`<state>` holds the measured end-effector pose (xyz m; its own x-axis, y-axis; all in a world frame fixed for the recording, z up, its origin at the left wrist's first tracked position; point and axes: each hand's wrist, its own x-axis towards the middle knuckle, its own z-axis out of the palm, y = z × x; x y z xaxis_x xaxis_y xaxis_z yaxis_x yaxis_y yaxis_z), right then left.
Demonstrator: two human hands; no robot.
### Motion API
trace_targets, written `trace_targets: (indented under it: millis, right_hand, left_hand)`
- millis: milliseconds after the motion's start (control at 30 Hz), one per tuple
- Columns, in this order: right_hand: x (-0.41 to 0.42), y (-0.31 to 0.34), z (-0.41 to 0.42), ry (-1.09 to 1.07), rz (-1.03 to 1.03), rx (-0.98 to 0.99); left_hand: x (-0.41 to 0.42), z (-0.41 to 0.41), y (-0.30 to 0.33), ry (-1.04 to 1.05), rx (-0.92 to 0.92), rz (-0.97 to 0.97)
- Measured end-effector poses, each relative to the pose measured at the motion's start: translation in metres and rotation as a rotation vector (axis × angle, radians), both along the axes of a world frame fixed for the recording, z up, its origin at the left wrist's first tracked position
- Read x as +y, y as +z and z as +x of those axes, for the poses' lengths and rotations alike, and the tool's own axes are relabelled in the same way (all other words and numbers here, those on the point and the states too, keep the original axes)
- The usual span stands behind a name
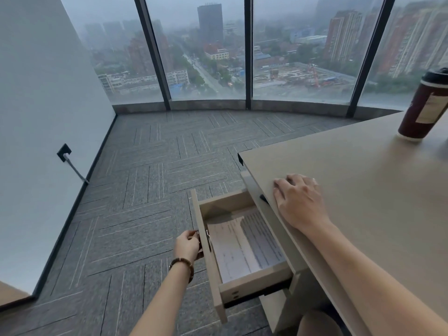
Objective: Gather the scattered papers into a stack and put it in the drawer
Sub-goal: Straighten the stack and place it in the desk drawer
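Two hands were in view, one at the drawer and one on the bench. Going left to right: a wall socket (64,152) with a cable sat low on the left wall, above grey carpet (135,190).

Left hand (188,244): fingers curled round the small metal handle (208,235) on the drawer front. A bead bracelet (183,264) was on that wrist.

Drawer (211,267): pulled well out from under the bench, its front panel toward the left, its long axis running away from the person along the bench edge.

Papers (244,246): lay flat inside the drawer as a stack, printed side up, long edge parallel to the drawer's long axis. They sat just to the right of the left hand, with only the drawer front between them.

Right hand (299,201): palm down on the bench (363,190) near its left edge, fingers relaxed and spread, holding nothing. It sat above and to the right of the drawer.

A lidded paper cup (426,107) stood upright near the far right of the bench, well apart from both hands.

Judgement: stacking and placing looked done; closing the drawer remained. The left hand was the nearer one and already on the handle. The push would run rightward, across the drawer's long axis, toward the bench. The stack lay below the drawer walls, so snagging seemed unlikely.
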<state>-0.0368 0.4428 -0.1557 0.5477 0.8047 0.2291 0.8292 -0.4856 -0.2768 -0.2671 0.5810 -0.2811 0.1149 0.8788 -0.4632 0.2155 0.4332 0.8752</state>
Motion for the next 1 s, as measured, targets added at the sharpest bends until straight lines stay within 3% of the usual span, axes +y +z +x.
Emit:
trace_targets:
  millis: [400, 733, 1000]
  right_hand:
    - [0.001, 0.000, 0.001, -0.002, 0.029, -0.007]
    - [0.001, 0.000, 0.013, -0.025, 0.070, 0.141]
    - [0.001, 0.001, 0.012, -0.034, 0.065, 0.145]
  left_hand:
    - [-0.020, 0.083, -0.006, -0.054, -0.104, -0.062]
    - [-0.029, 0.129, -0.008, -0.087, -0.167, -0.117]
    - [-0.034, 0.152, -0.008, -0.098, -0.201, -0.159]
